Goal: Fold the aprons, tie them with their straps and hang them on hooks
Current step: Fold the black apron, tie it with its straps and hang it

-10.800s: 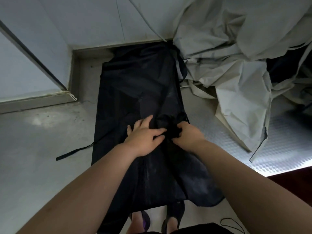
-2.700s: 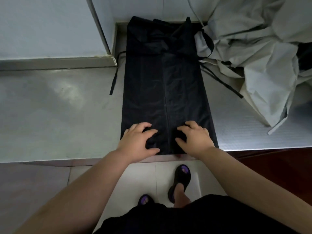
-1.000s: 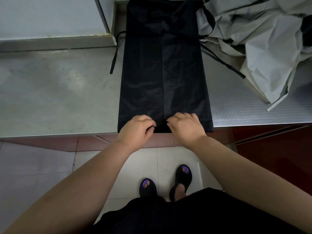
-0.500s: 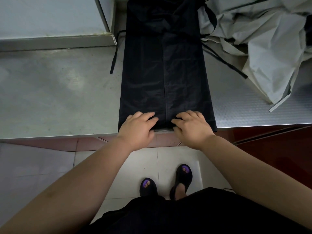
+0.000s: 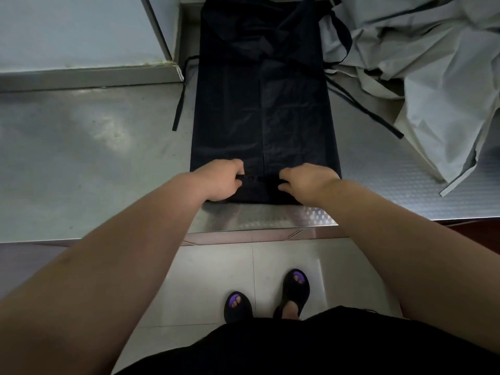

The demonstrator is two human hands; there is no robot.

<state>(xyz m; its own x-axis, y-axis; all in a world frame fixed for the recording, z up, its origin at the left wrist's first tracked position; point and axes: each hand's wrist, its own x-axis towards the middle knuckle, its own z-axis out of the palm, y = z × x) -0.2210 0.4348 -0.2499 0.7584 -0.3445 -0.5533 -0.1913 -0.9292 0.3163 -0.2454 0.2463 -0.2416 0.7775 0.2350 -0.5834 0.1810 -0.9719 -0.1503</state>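
We roll the black apron from its near hem.
Our left hand and right hand both pinch the fold; uneven pushing could skew it.

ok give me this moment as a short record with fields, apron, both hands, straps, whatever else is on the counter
surface: steel counter
item: black apron, folded into a long strip, lying flat
near end: turned over into a short fold
left hand: grips the fold's left part
right hand: grips its right part
straps: left strap and right strap lie loose on the counter, untied
beside it: grey cloth pile, to the right
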